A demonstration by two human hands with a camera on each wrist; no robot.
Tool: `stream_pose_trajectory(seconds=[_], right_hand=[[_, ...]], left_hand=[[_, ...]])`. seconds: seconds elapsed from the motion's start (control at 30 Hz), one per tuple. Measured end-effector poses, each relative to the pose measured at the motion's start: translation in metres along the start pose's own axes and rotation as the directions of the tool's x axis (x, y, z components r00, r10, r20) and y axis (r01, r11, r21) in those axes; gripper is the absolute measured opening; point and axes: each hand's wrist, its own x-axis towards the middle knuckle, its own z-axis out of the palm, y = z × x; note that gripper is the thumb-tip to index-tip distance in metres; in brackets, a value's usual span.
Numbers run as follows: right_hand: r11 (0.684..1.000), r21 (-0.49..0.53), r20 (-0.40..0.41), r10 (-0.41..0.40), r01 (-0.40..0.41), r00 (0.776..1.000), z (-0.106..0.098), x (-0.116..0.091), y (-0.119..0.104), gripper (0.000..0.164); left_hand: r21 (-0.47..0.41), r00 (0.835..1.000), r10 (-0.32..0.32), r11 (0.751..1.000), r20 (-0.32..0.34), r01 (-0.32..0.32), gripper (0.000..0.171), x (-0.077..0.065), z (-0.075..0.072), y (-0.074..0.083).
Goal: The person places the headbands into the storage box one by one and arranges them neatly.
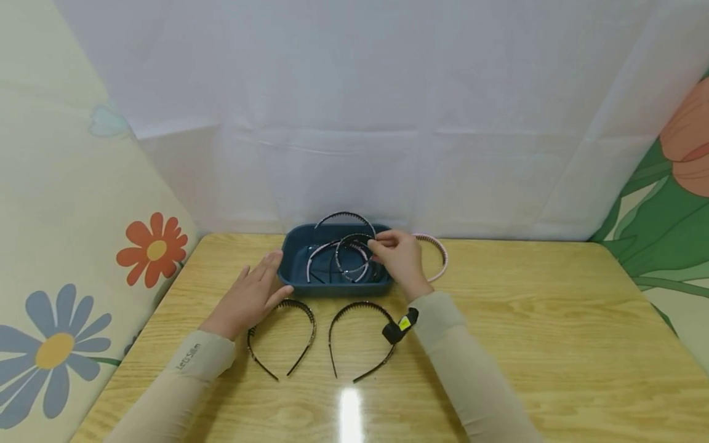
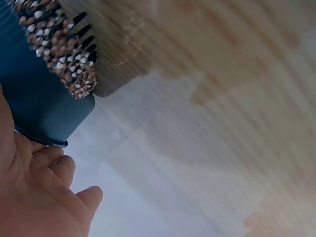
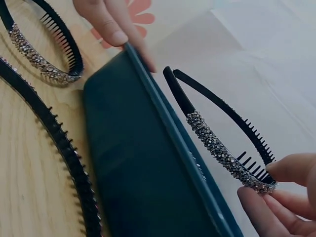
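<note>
My right hand (image 1: 400, 258) pinches a black toothed headband (image 3: 217, 148) between thumb and fingers, by its curved top. The band is crusted with glittering stones and hangs over the dark blue basket (image 1: 332, 289), its ends pointing away from my fingers. My left hand (image 1: 249, 301) touches the basket's left end, fingers extended along the rim and thumb near the front corner. Inside the basket are several headbands, among them a pale one (image 1: 309, 264); their overlap hides how many. Another dark headband (image 1: 344, 213) sticks up over the back rim.
Two black headbands lie on the wooden table in front of the basket, a left one (image 1: 313, 326) and a right one (image 1: 331, 332). A pink headband (image 1: 445, 258) lies right of the basket, partly behind my right hand. A white cloth (image 1: 332, 123) hangs behind the table.
</note>
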Motion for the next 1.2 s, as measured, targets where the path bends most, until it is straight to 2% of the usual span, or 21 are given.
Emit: stream_pose_trajectory(seconds=[0.4, 0.73, 0.97, 1.2], right_hand=[[0.985, -0.171, 0.039, -0.022, 0.028, 0.999, 0.025, 0.000, 0.011, 0.025], [0.946, -0.324, 0.074, -0.008, 0.032, 0.997, 0.036, -0.003, 0.013, 0.024], [0.902, -0.427, 0.125, -0.011, 0.064, 0.992, 0.037, -0.007, 0.012, 0.027], [0.874, -0.476, 0.171, -0.021, 0.101, 0.985, 0.037, -0.008, 0.015, 0.031]], left_hand=[[-0.001, 1.000, -0.001, 1.000, 0.000, 0.001, 0.081, 0.002, 0.000, 0.001], [0.000, 1.000, -0.002, 1.000, 0.000, 0.002, 0.082, 0.000, -0.001, 0.001], [0.001, 1.000, 0.002, 1.000, -0.003, -0.002, 0.081, 0.000, -0.001, 0.001], [-0.004, 1.000, 0.001, 1.000, -0.002, -0.001, 0.082, 0.000, 0.000, 0.001]])
